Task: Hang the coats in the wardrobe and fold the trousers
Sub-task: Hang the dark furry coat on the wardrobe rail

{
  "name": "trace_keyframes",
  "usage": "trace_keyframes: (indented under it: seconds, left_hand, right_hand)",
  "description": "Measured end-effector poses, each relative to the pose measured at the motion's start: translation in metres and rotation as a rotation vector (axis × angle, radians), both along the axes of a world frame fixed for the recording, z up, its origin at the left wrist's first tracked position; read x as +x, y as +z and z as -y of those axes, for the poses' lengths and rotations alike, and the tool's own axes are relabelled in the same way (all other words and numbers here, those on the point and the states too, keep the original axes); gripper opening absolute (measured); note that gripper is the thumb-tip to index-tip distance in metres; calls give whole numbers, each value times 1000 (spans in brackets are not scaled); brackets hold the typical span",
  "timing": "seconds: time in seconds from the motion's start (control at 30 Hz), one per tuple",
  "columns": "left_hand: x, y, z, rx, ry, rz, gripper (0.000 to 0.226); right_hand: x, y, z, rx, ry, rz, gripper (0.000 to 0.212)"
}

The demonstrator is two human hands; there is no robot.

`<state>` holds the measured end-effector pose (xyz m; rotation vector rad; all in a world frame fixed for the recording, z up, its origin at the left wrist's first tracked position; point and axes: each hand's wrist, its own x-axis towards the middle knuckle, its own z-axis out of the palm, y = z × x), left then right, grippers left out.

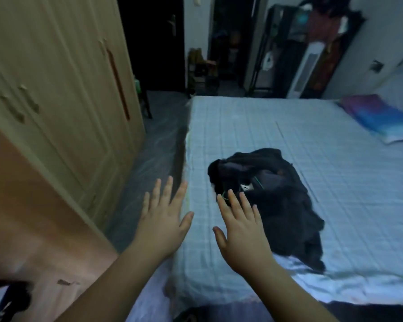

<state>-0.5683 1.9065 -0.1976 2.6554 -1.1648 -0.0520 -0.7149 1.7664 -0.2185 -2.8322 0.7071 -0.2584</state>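
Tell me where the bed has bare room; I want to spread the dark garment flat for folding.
Bare sheet lies beyond the dark garment toward the bed's far edge, and right of it up to the pillow. The near left strip is narrow, with both hands, left and right, over it.

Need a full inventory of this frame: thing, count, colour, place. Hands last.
Crumpled dark garment pile: 1, black, near left part of the bed.
Bed with checked sheet: 1, pale blue, centre and right.
Striped pillow: 1, purple, blue and white, far right of the bed.
Wooden wardrobe: 1, beige, left, doors shut.
Tall slatted tower unit: 1, white, against the far wall.
Hanging clothes: several, dark and reddish, blurred, top right.
Doorway: 1, dark, far centre.
Left hand: 1, open, fingers spread, above the bed's left edge.
Right hand: 1, open, fingertips at the garment pile; contact unclear.
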Motion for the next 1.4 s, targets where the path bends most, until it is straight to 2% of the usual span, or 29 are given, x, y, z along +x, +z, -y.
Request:
trace_keyframes:
  seconds: [0.43, 0.63, 0.83, 1.13, 1.23, 1.3, 1.4]
  left_hand:
    - [74, -112, 174, 132, -202, -217, 74]
    - [93, -153, 214, 228, -214, -313, 73]
    - [86, -196, 239, 267, -180, -412, 75]
    - [76, -268, 308, 221, 49, -539, 76]
    - [67, -295, 337, 134, 162, -631, 78]
    - [58, -307, 354, 27, 295, -799, 77]
    - [44, -318, 373, -74, 511, -1063, 51]
  right_hand:
    - [24, -89, 151, 126, -235, -320, 73]
    - [50, -132, 199, 213, -285, -417, 71]
    - [74, -181, 246, 306, -246, -493, 70]
    - [134, -258, 355, 361, -62, -427, 64]
    - [142, -284, 379, 365, 6, -626, 59]
    - [139, -298, 385, 317, 84, -738, 49]
    - [133, -307, 390, 408, 121, -697, 42]
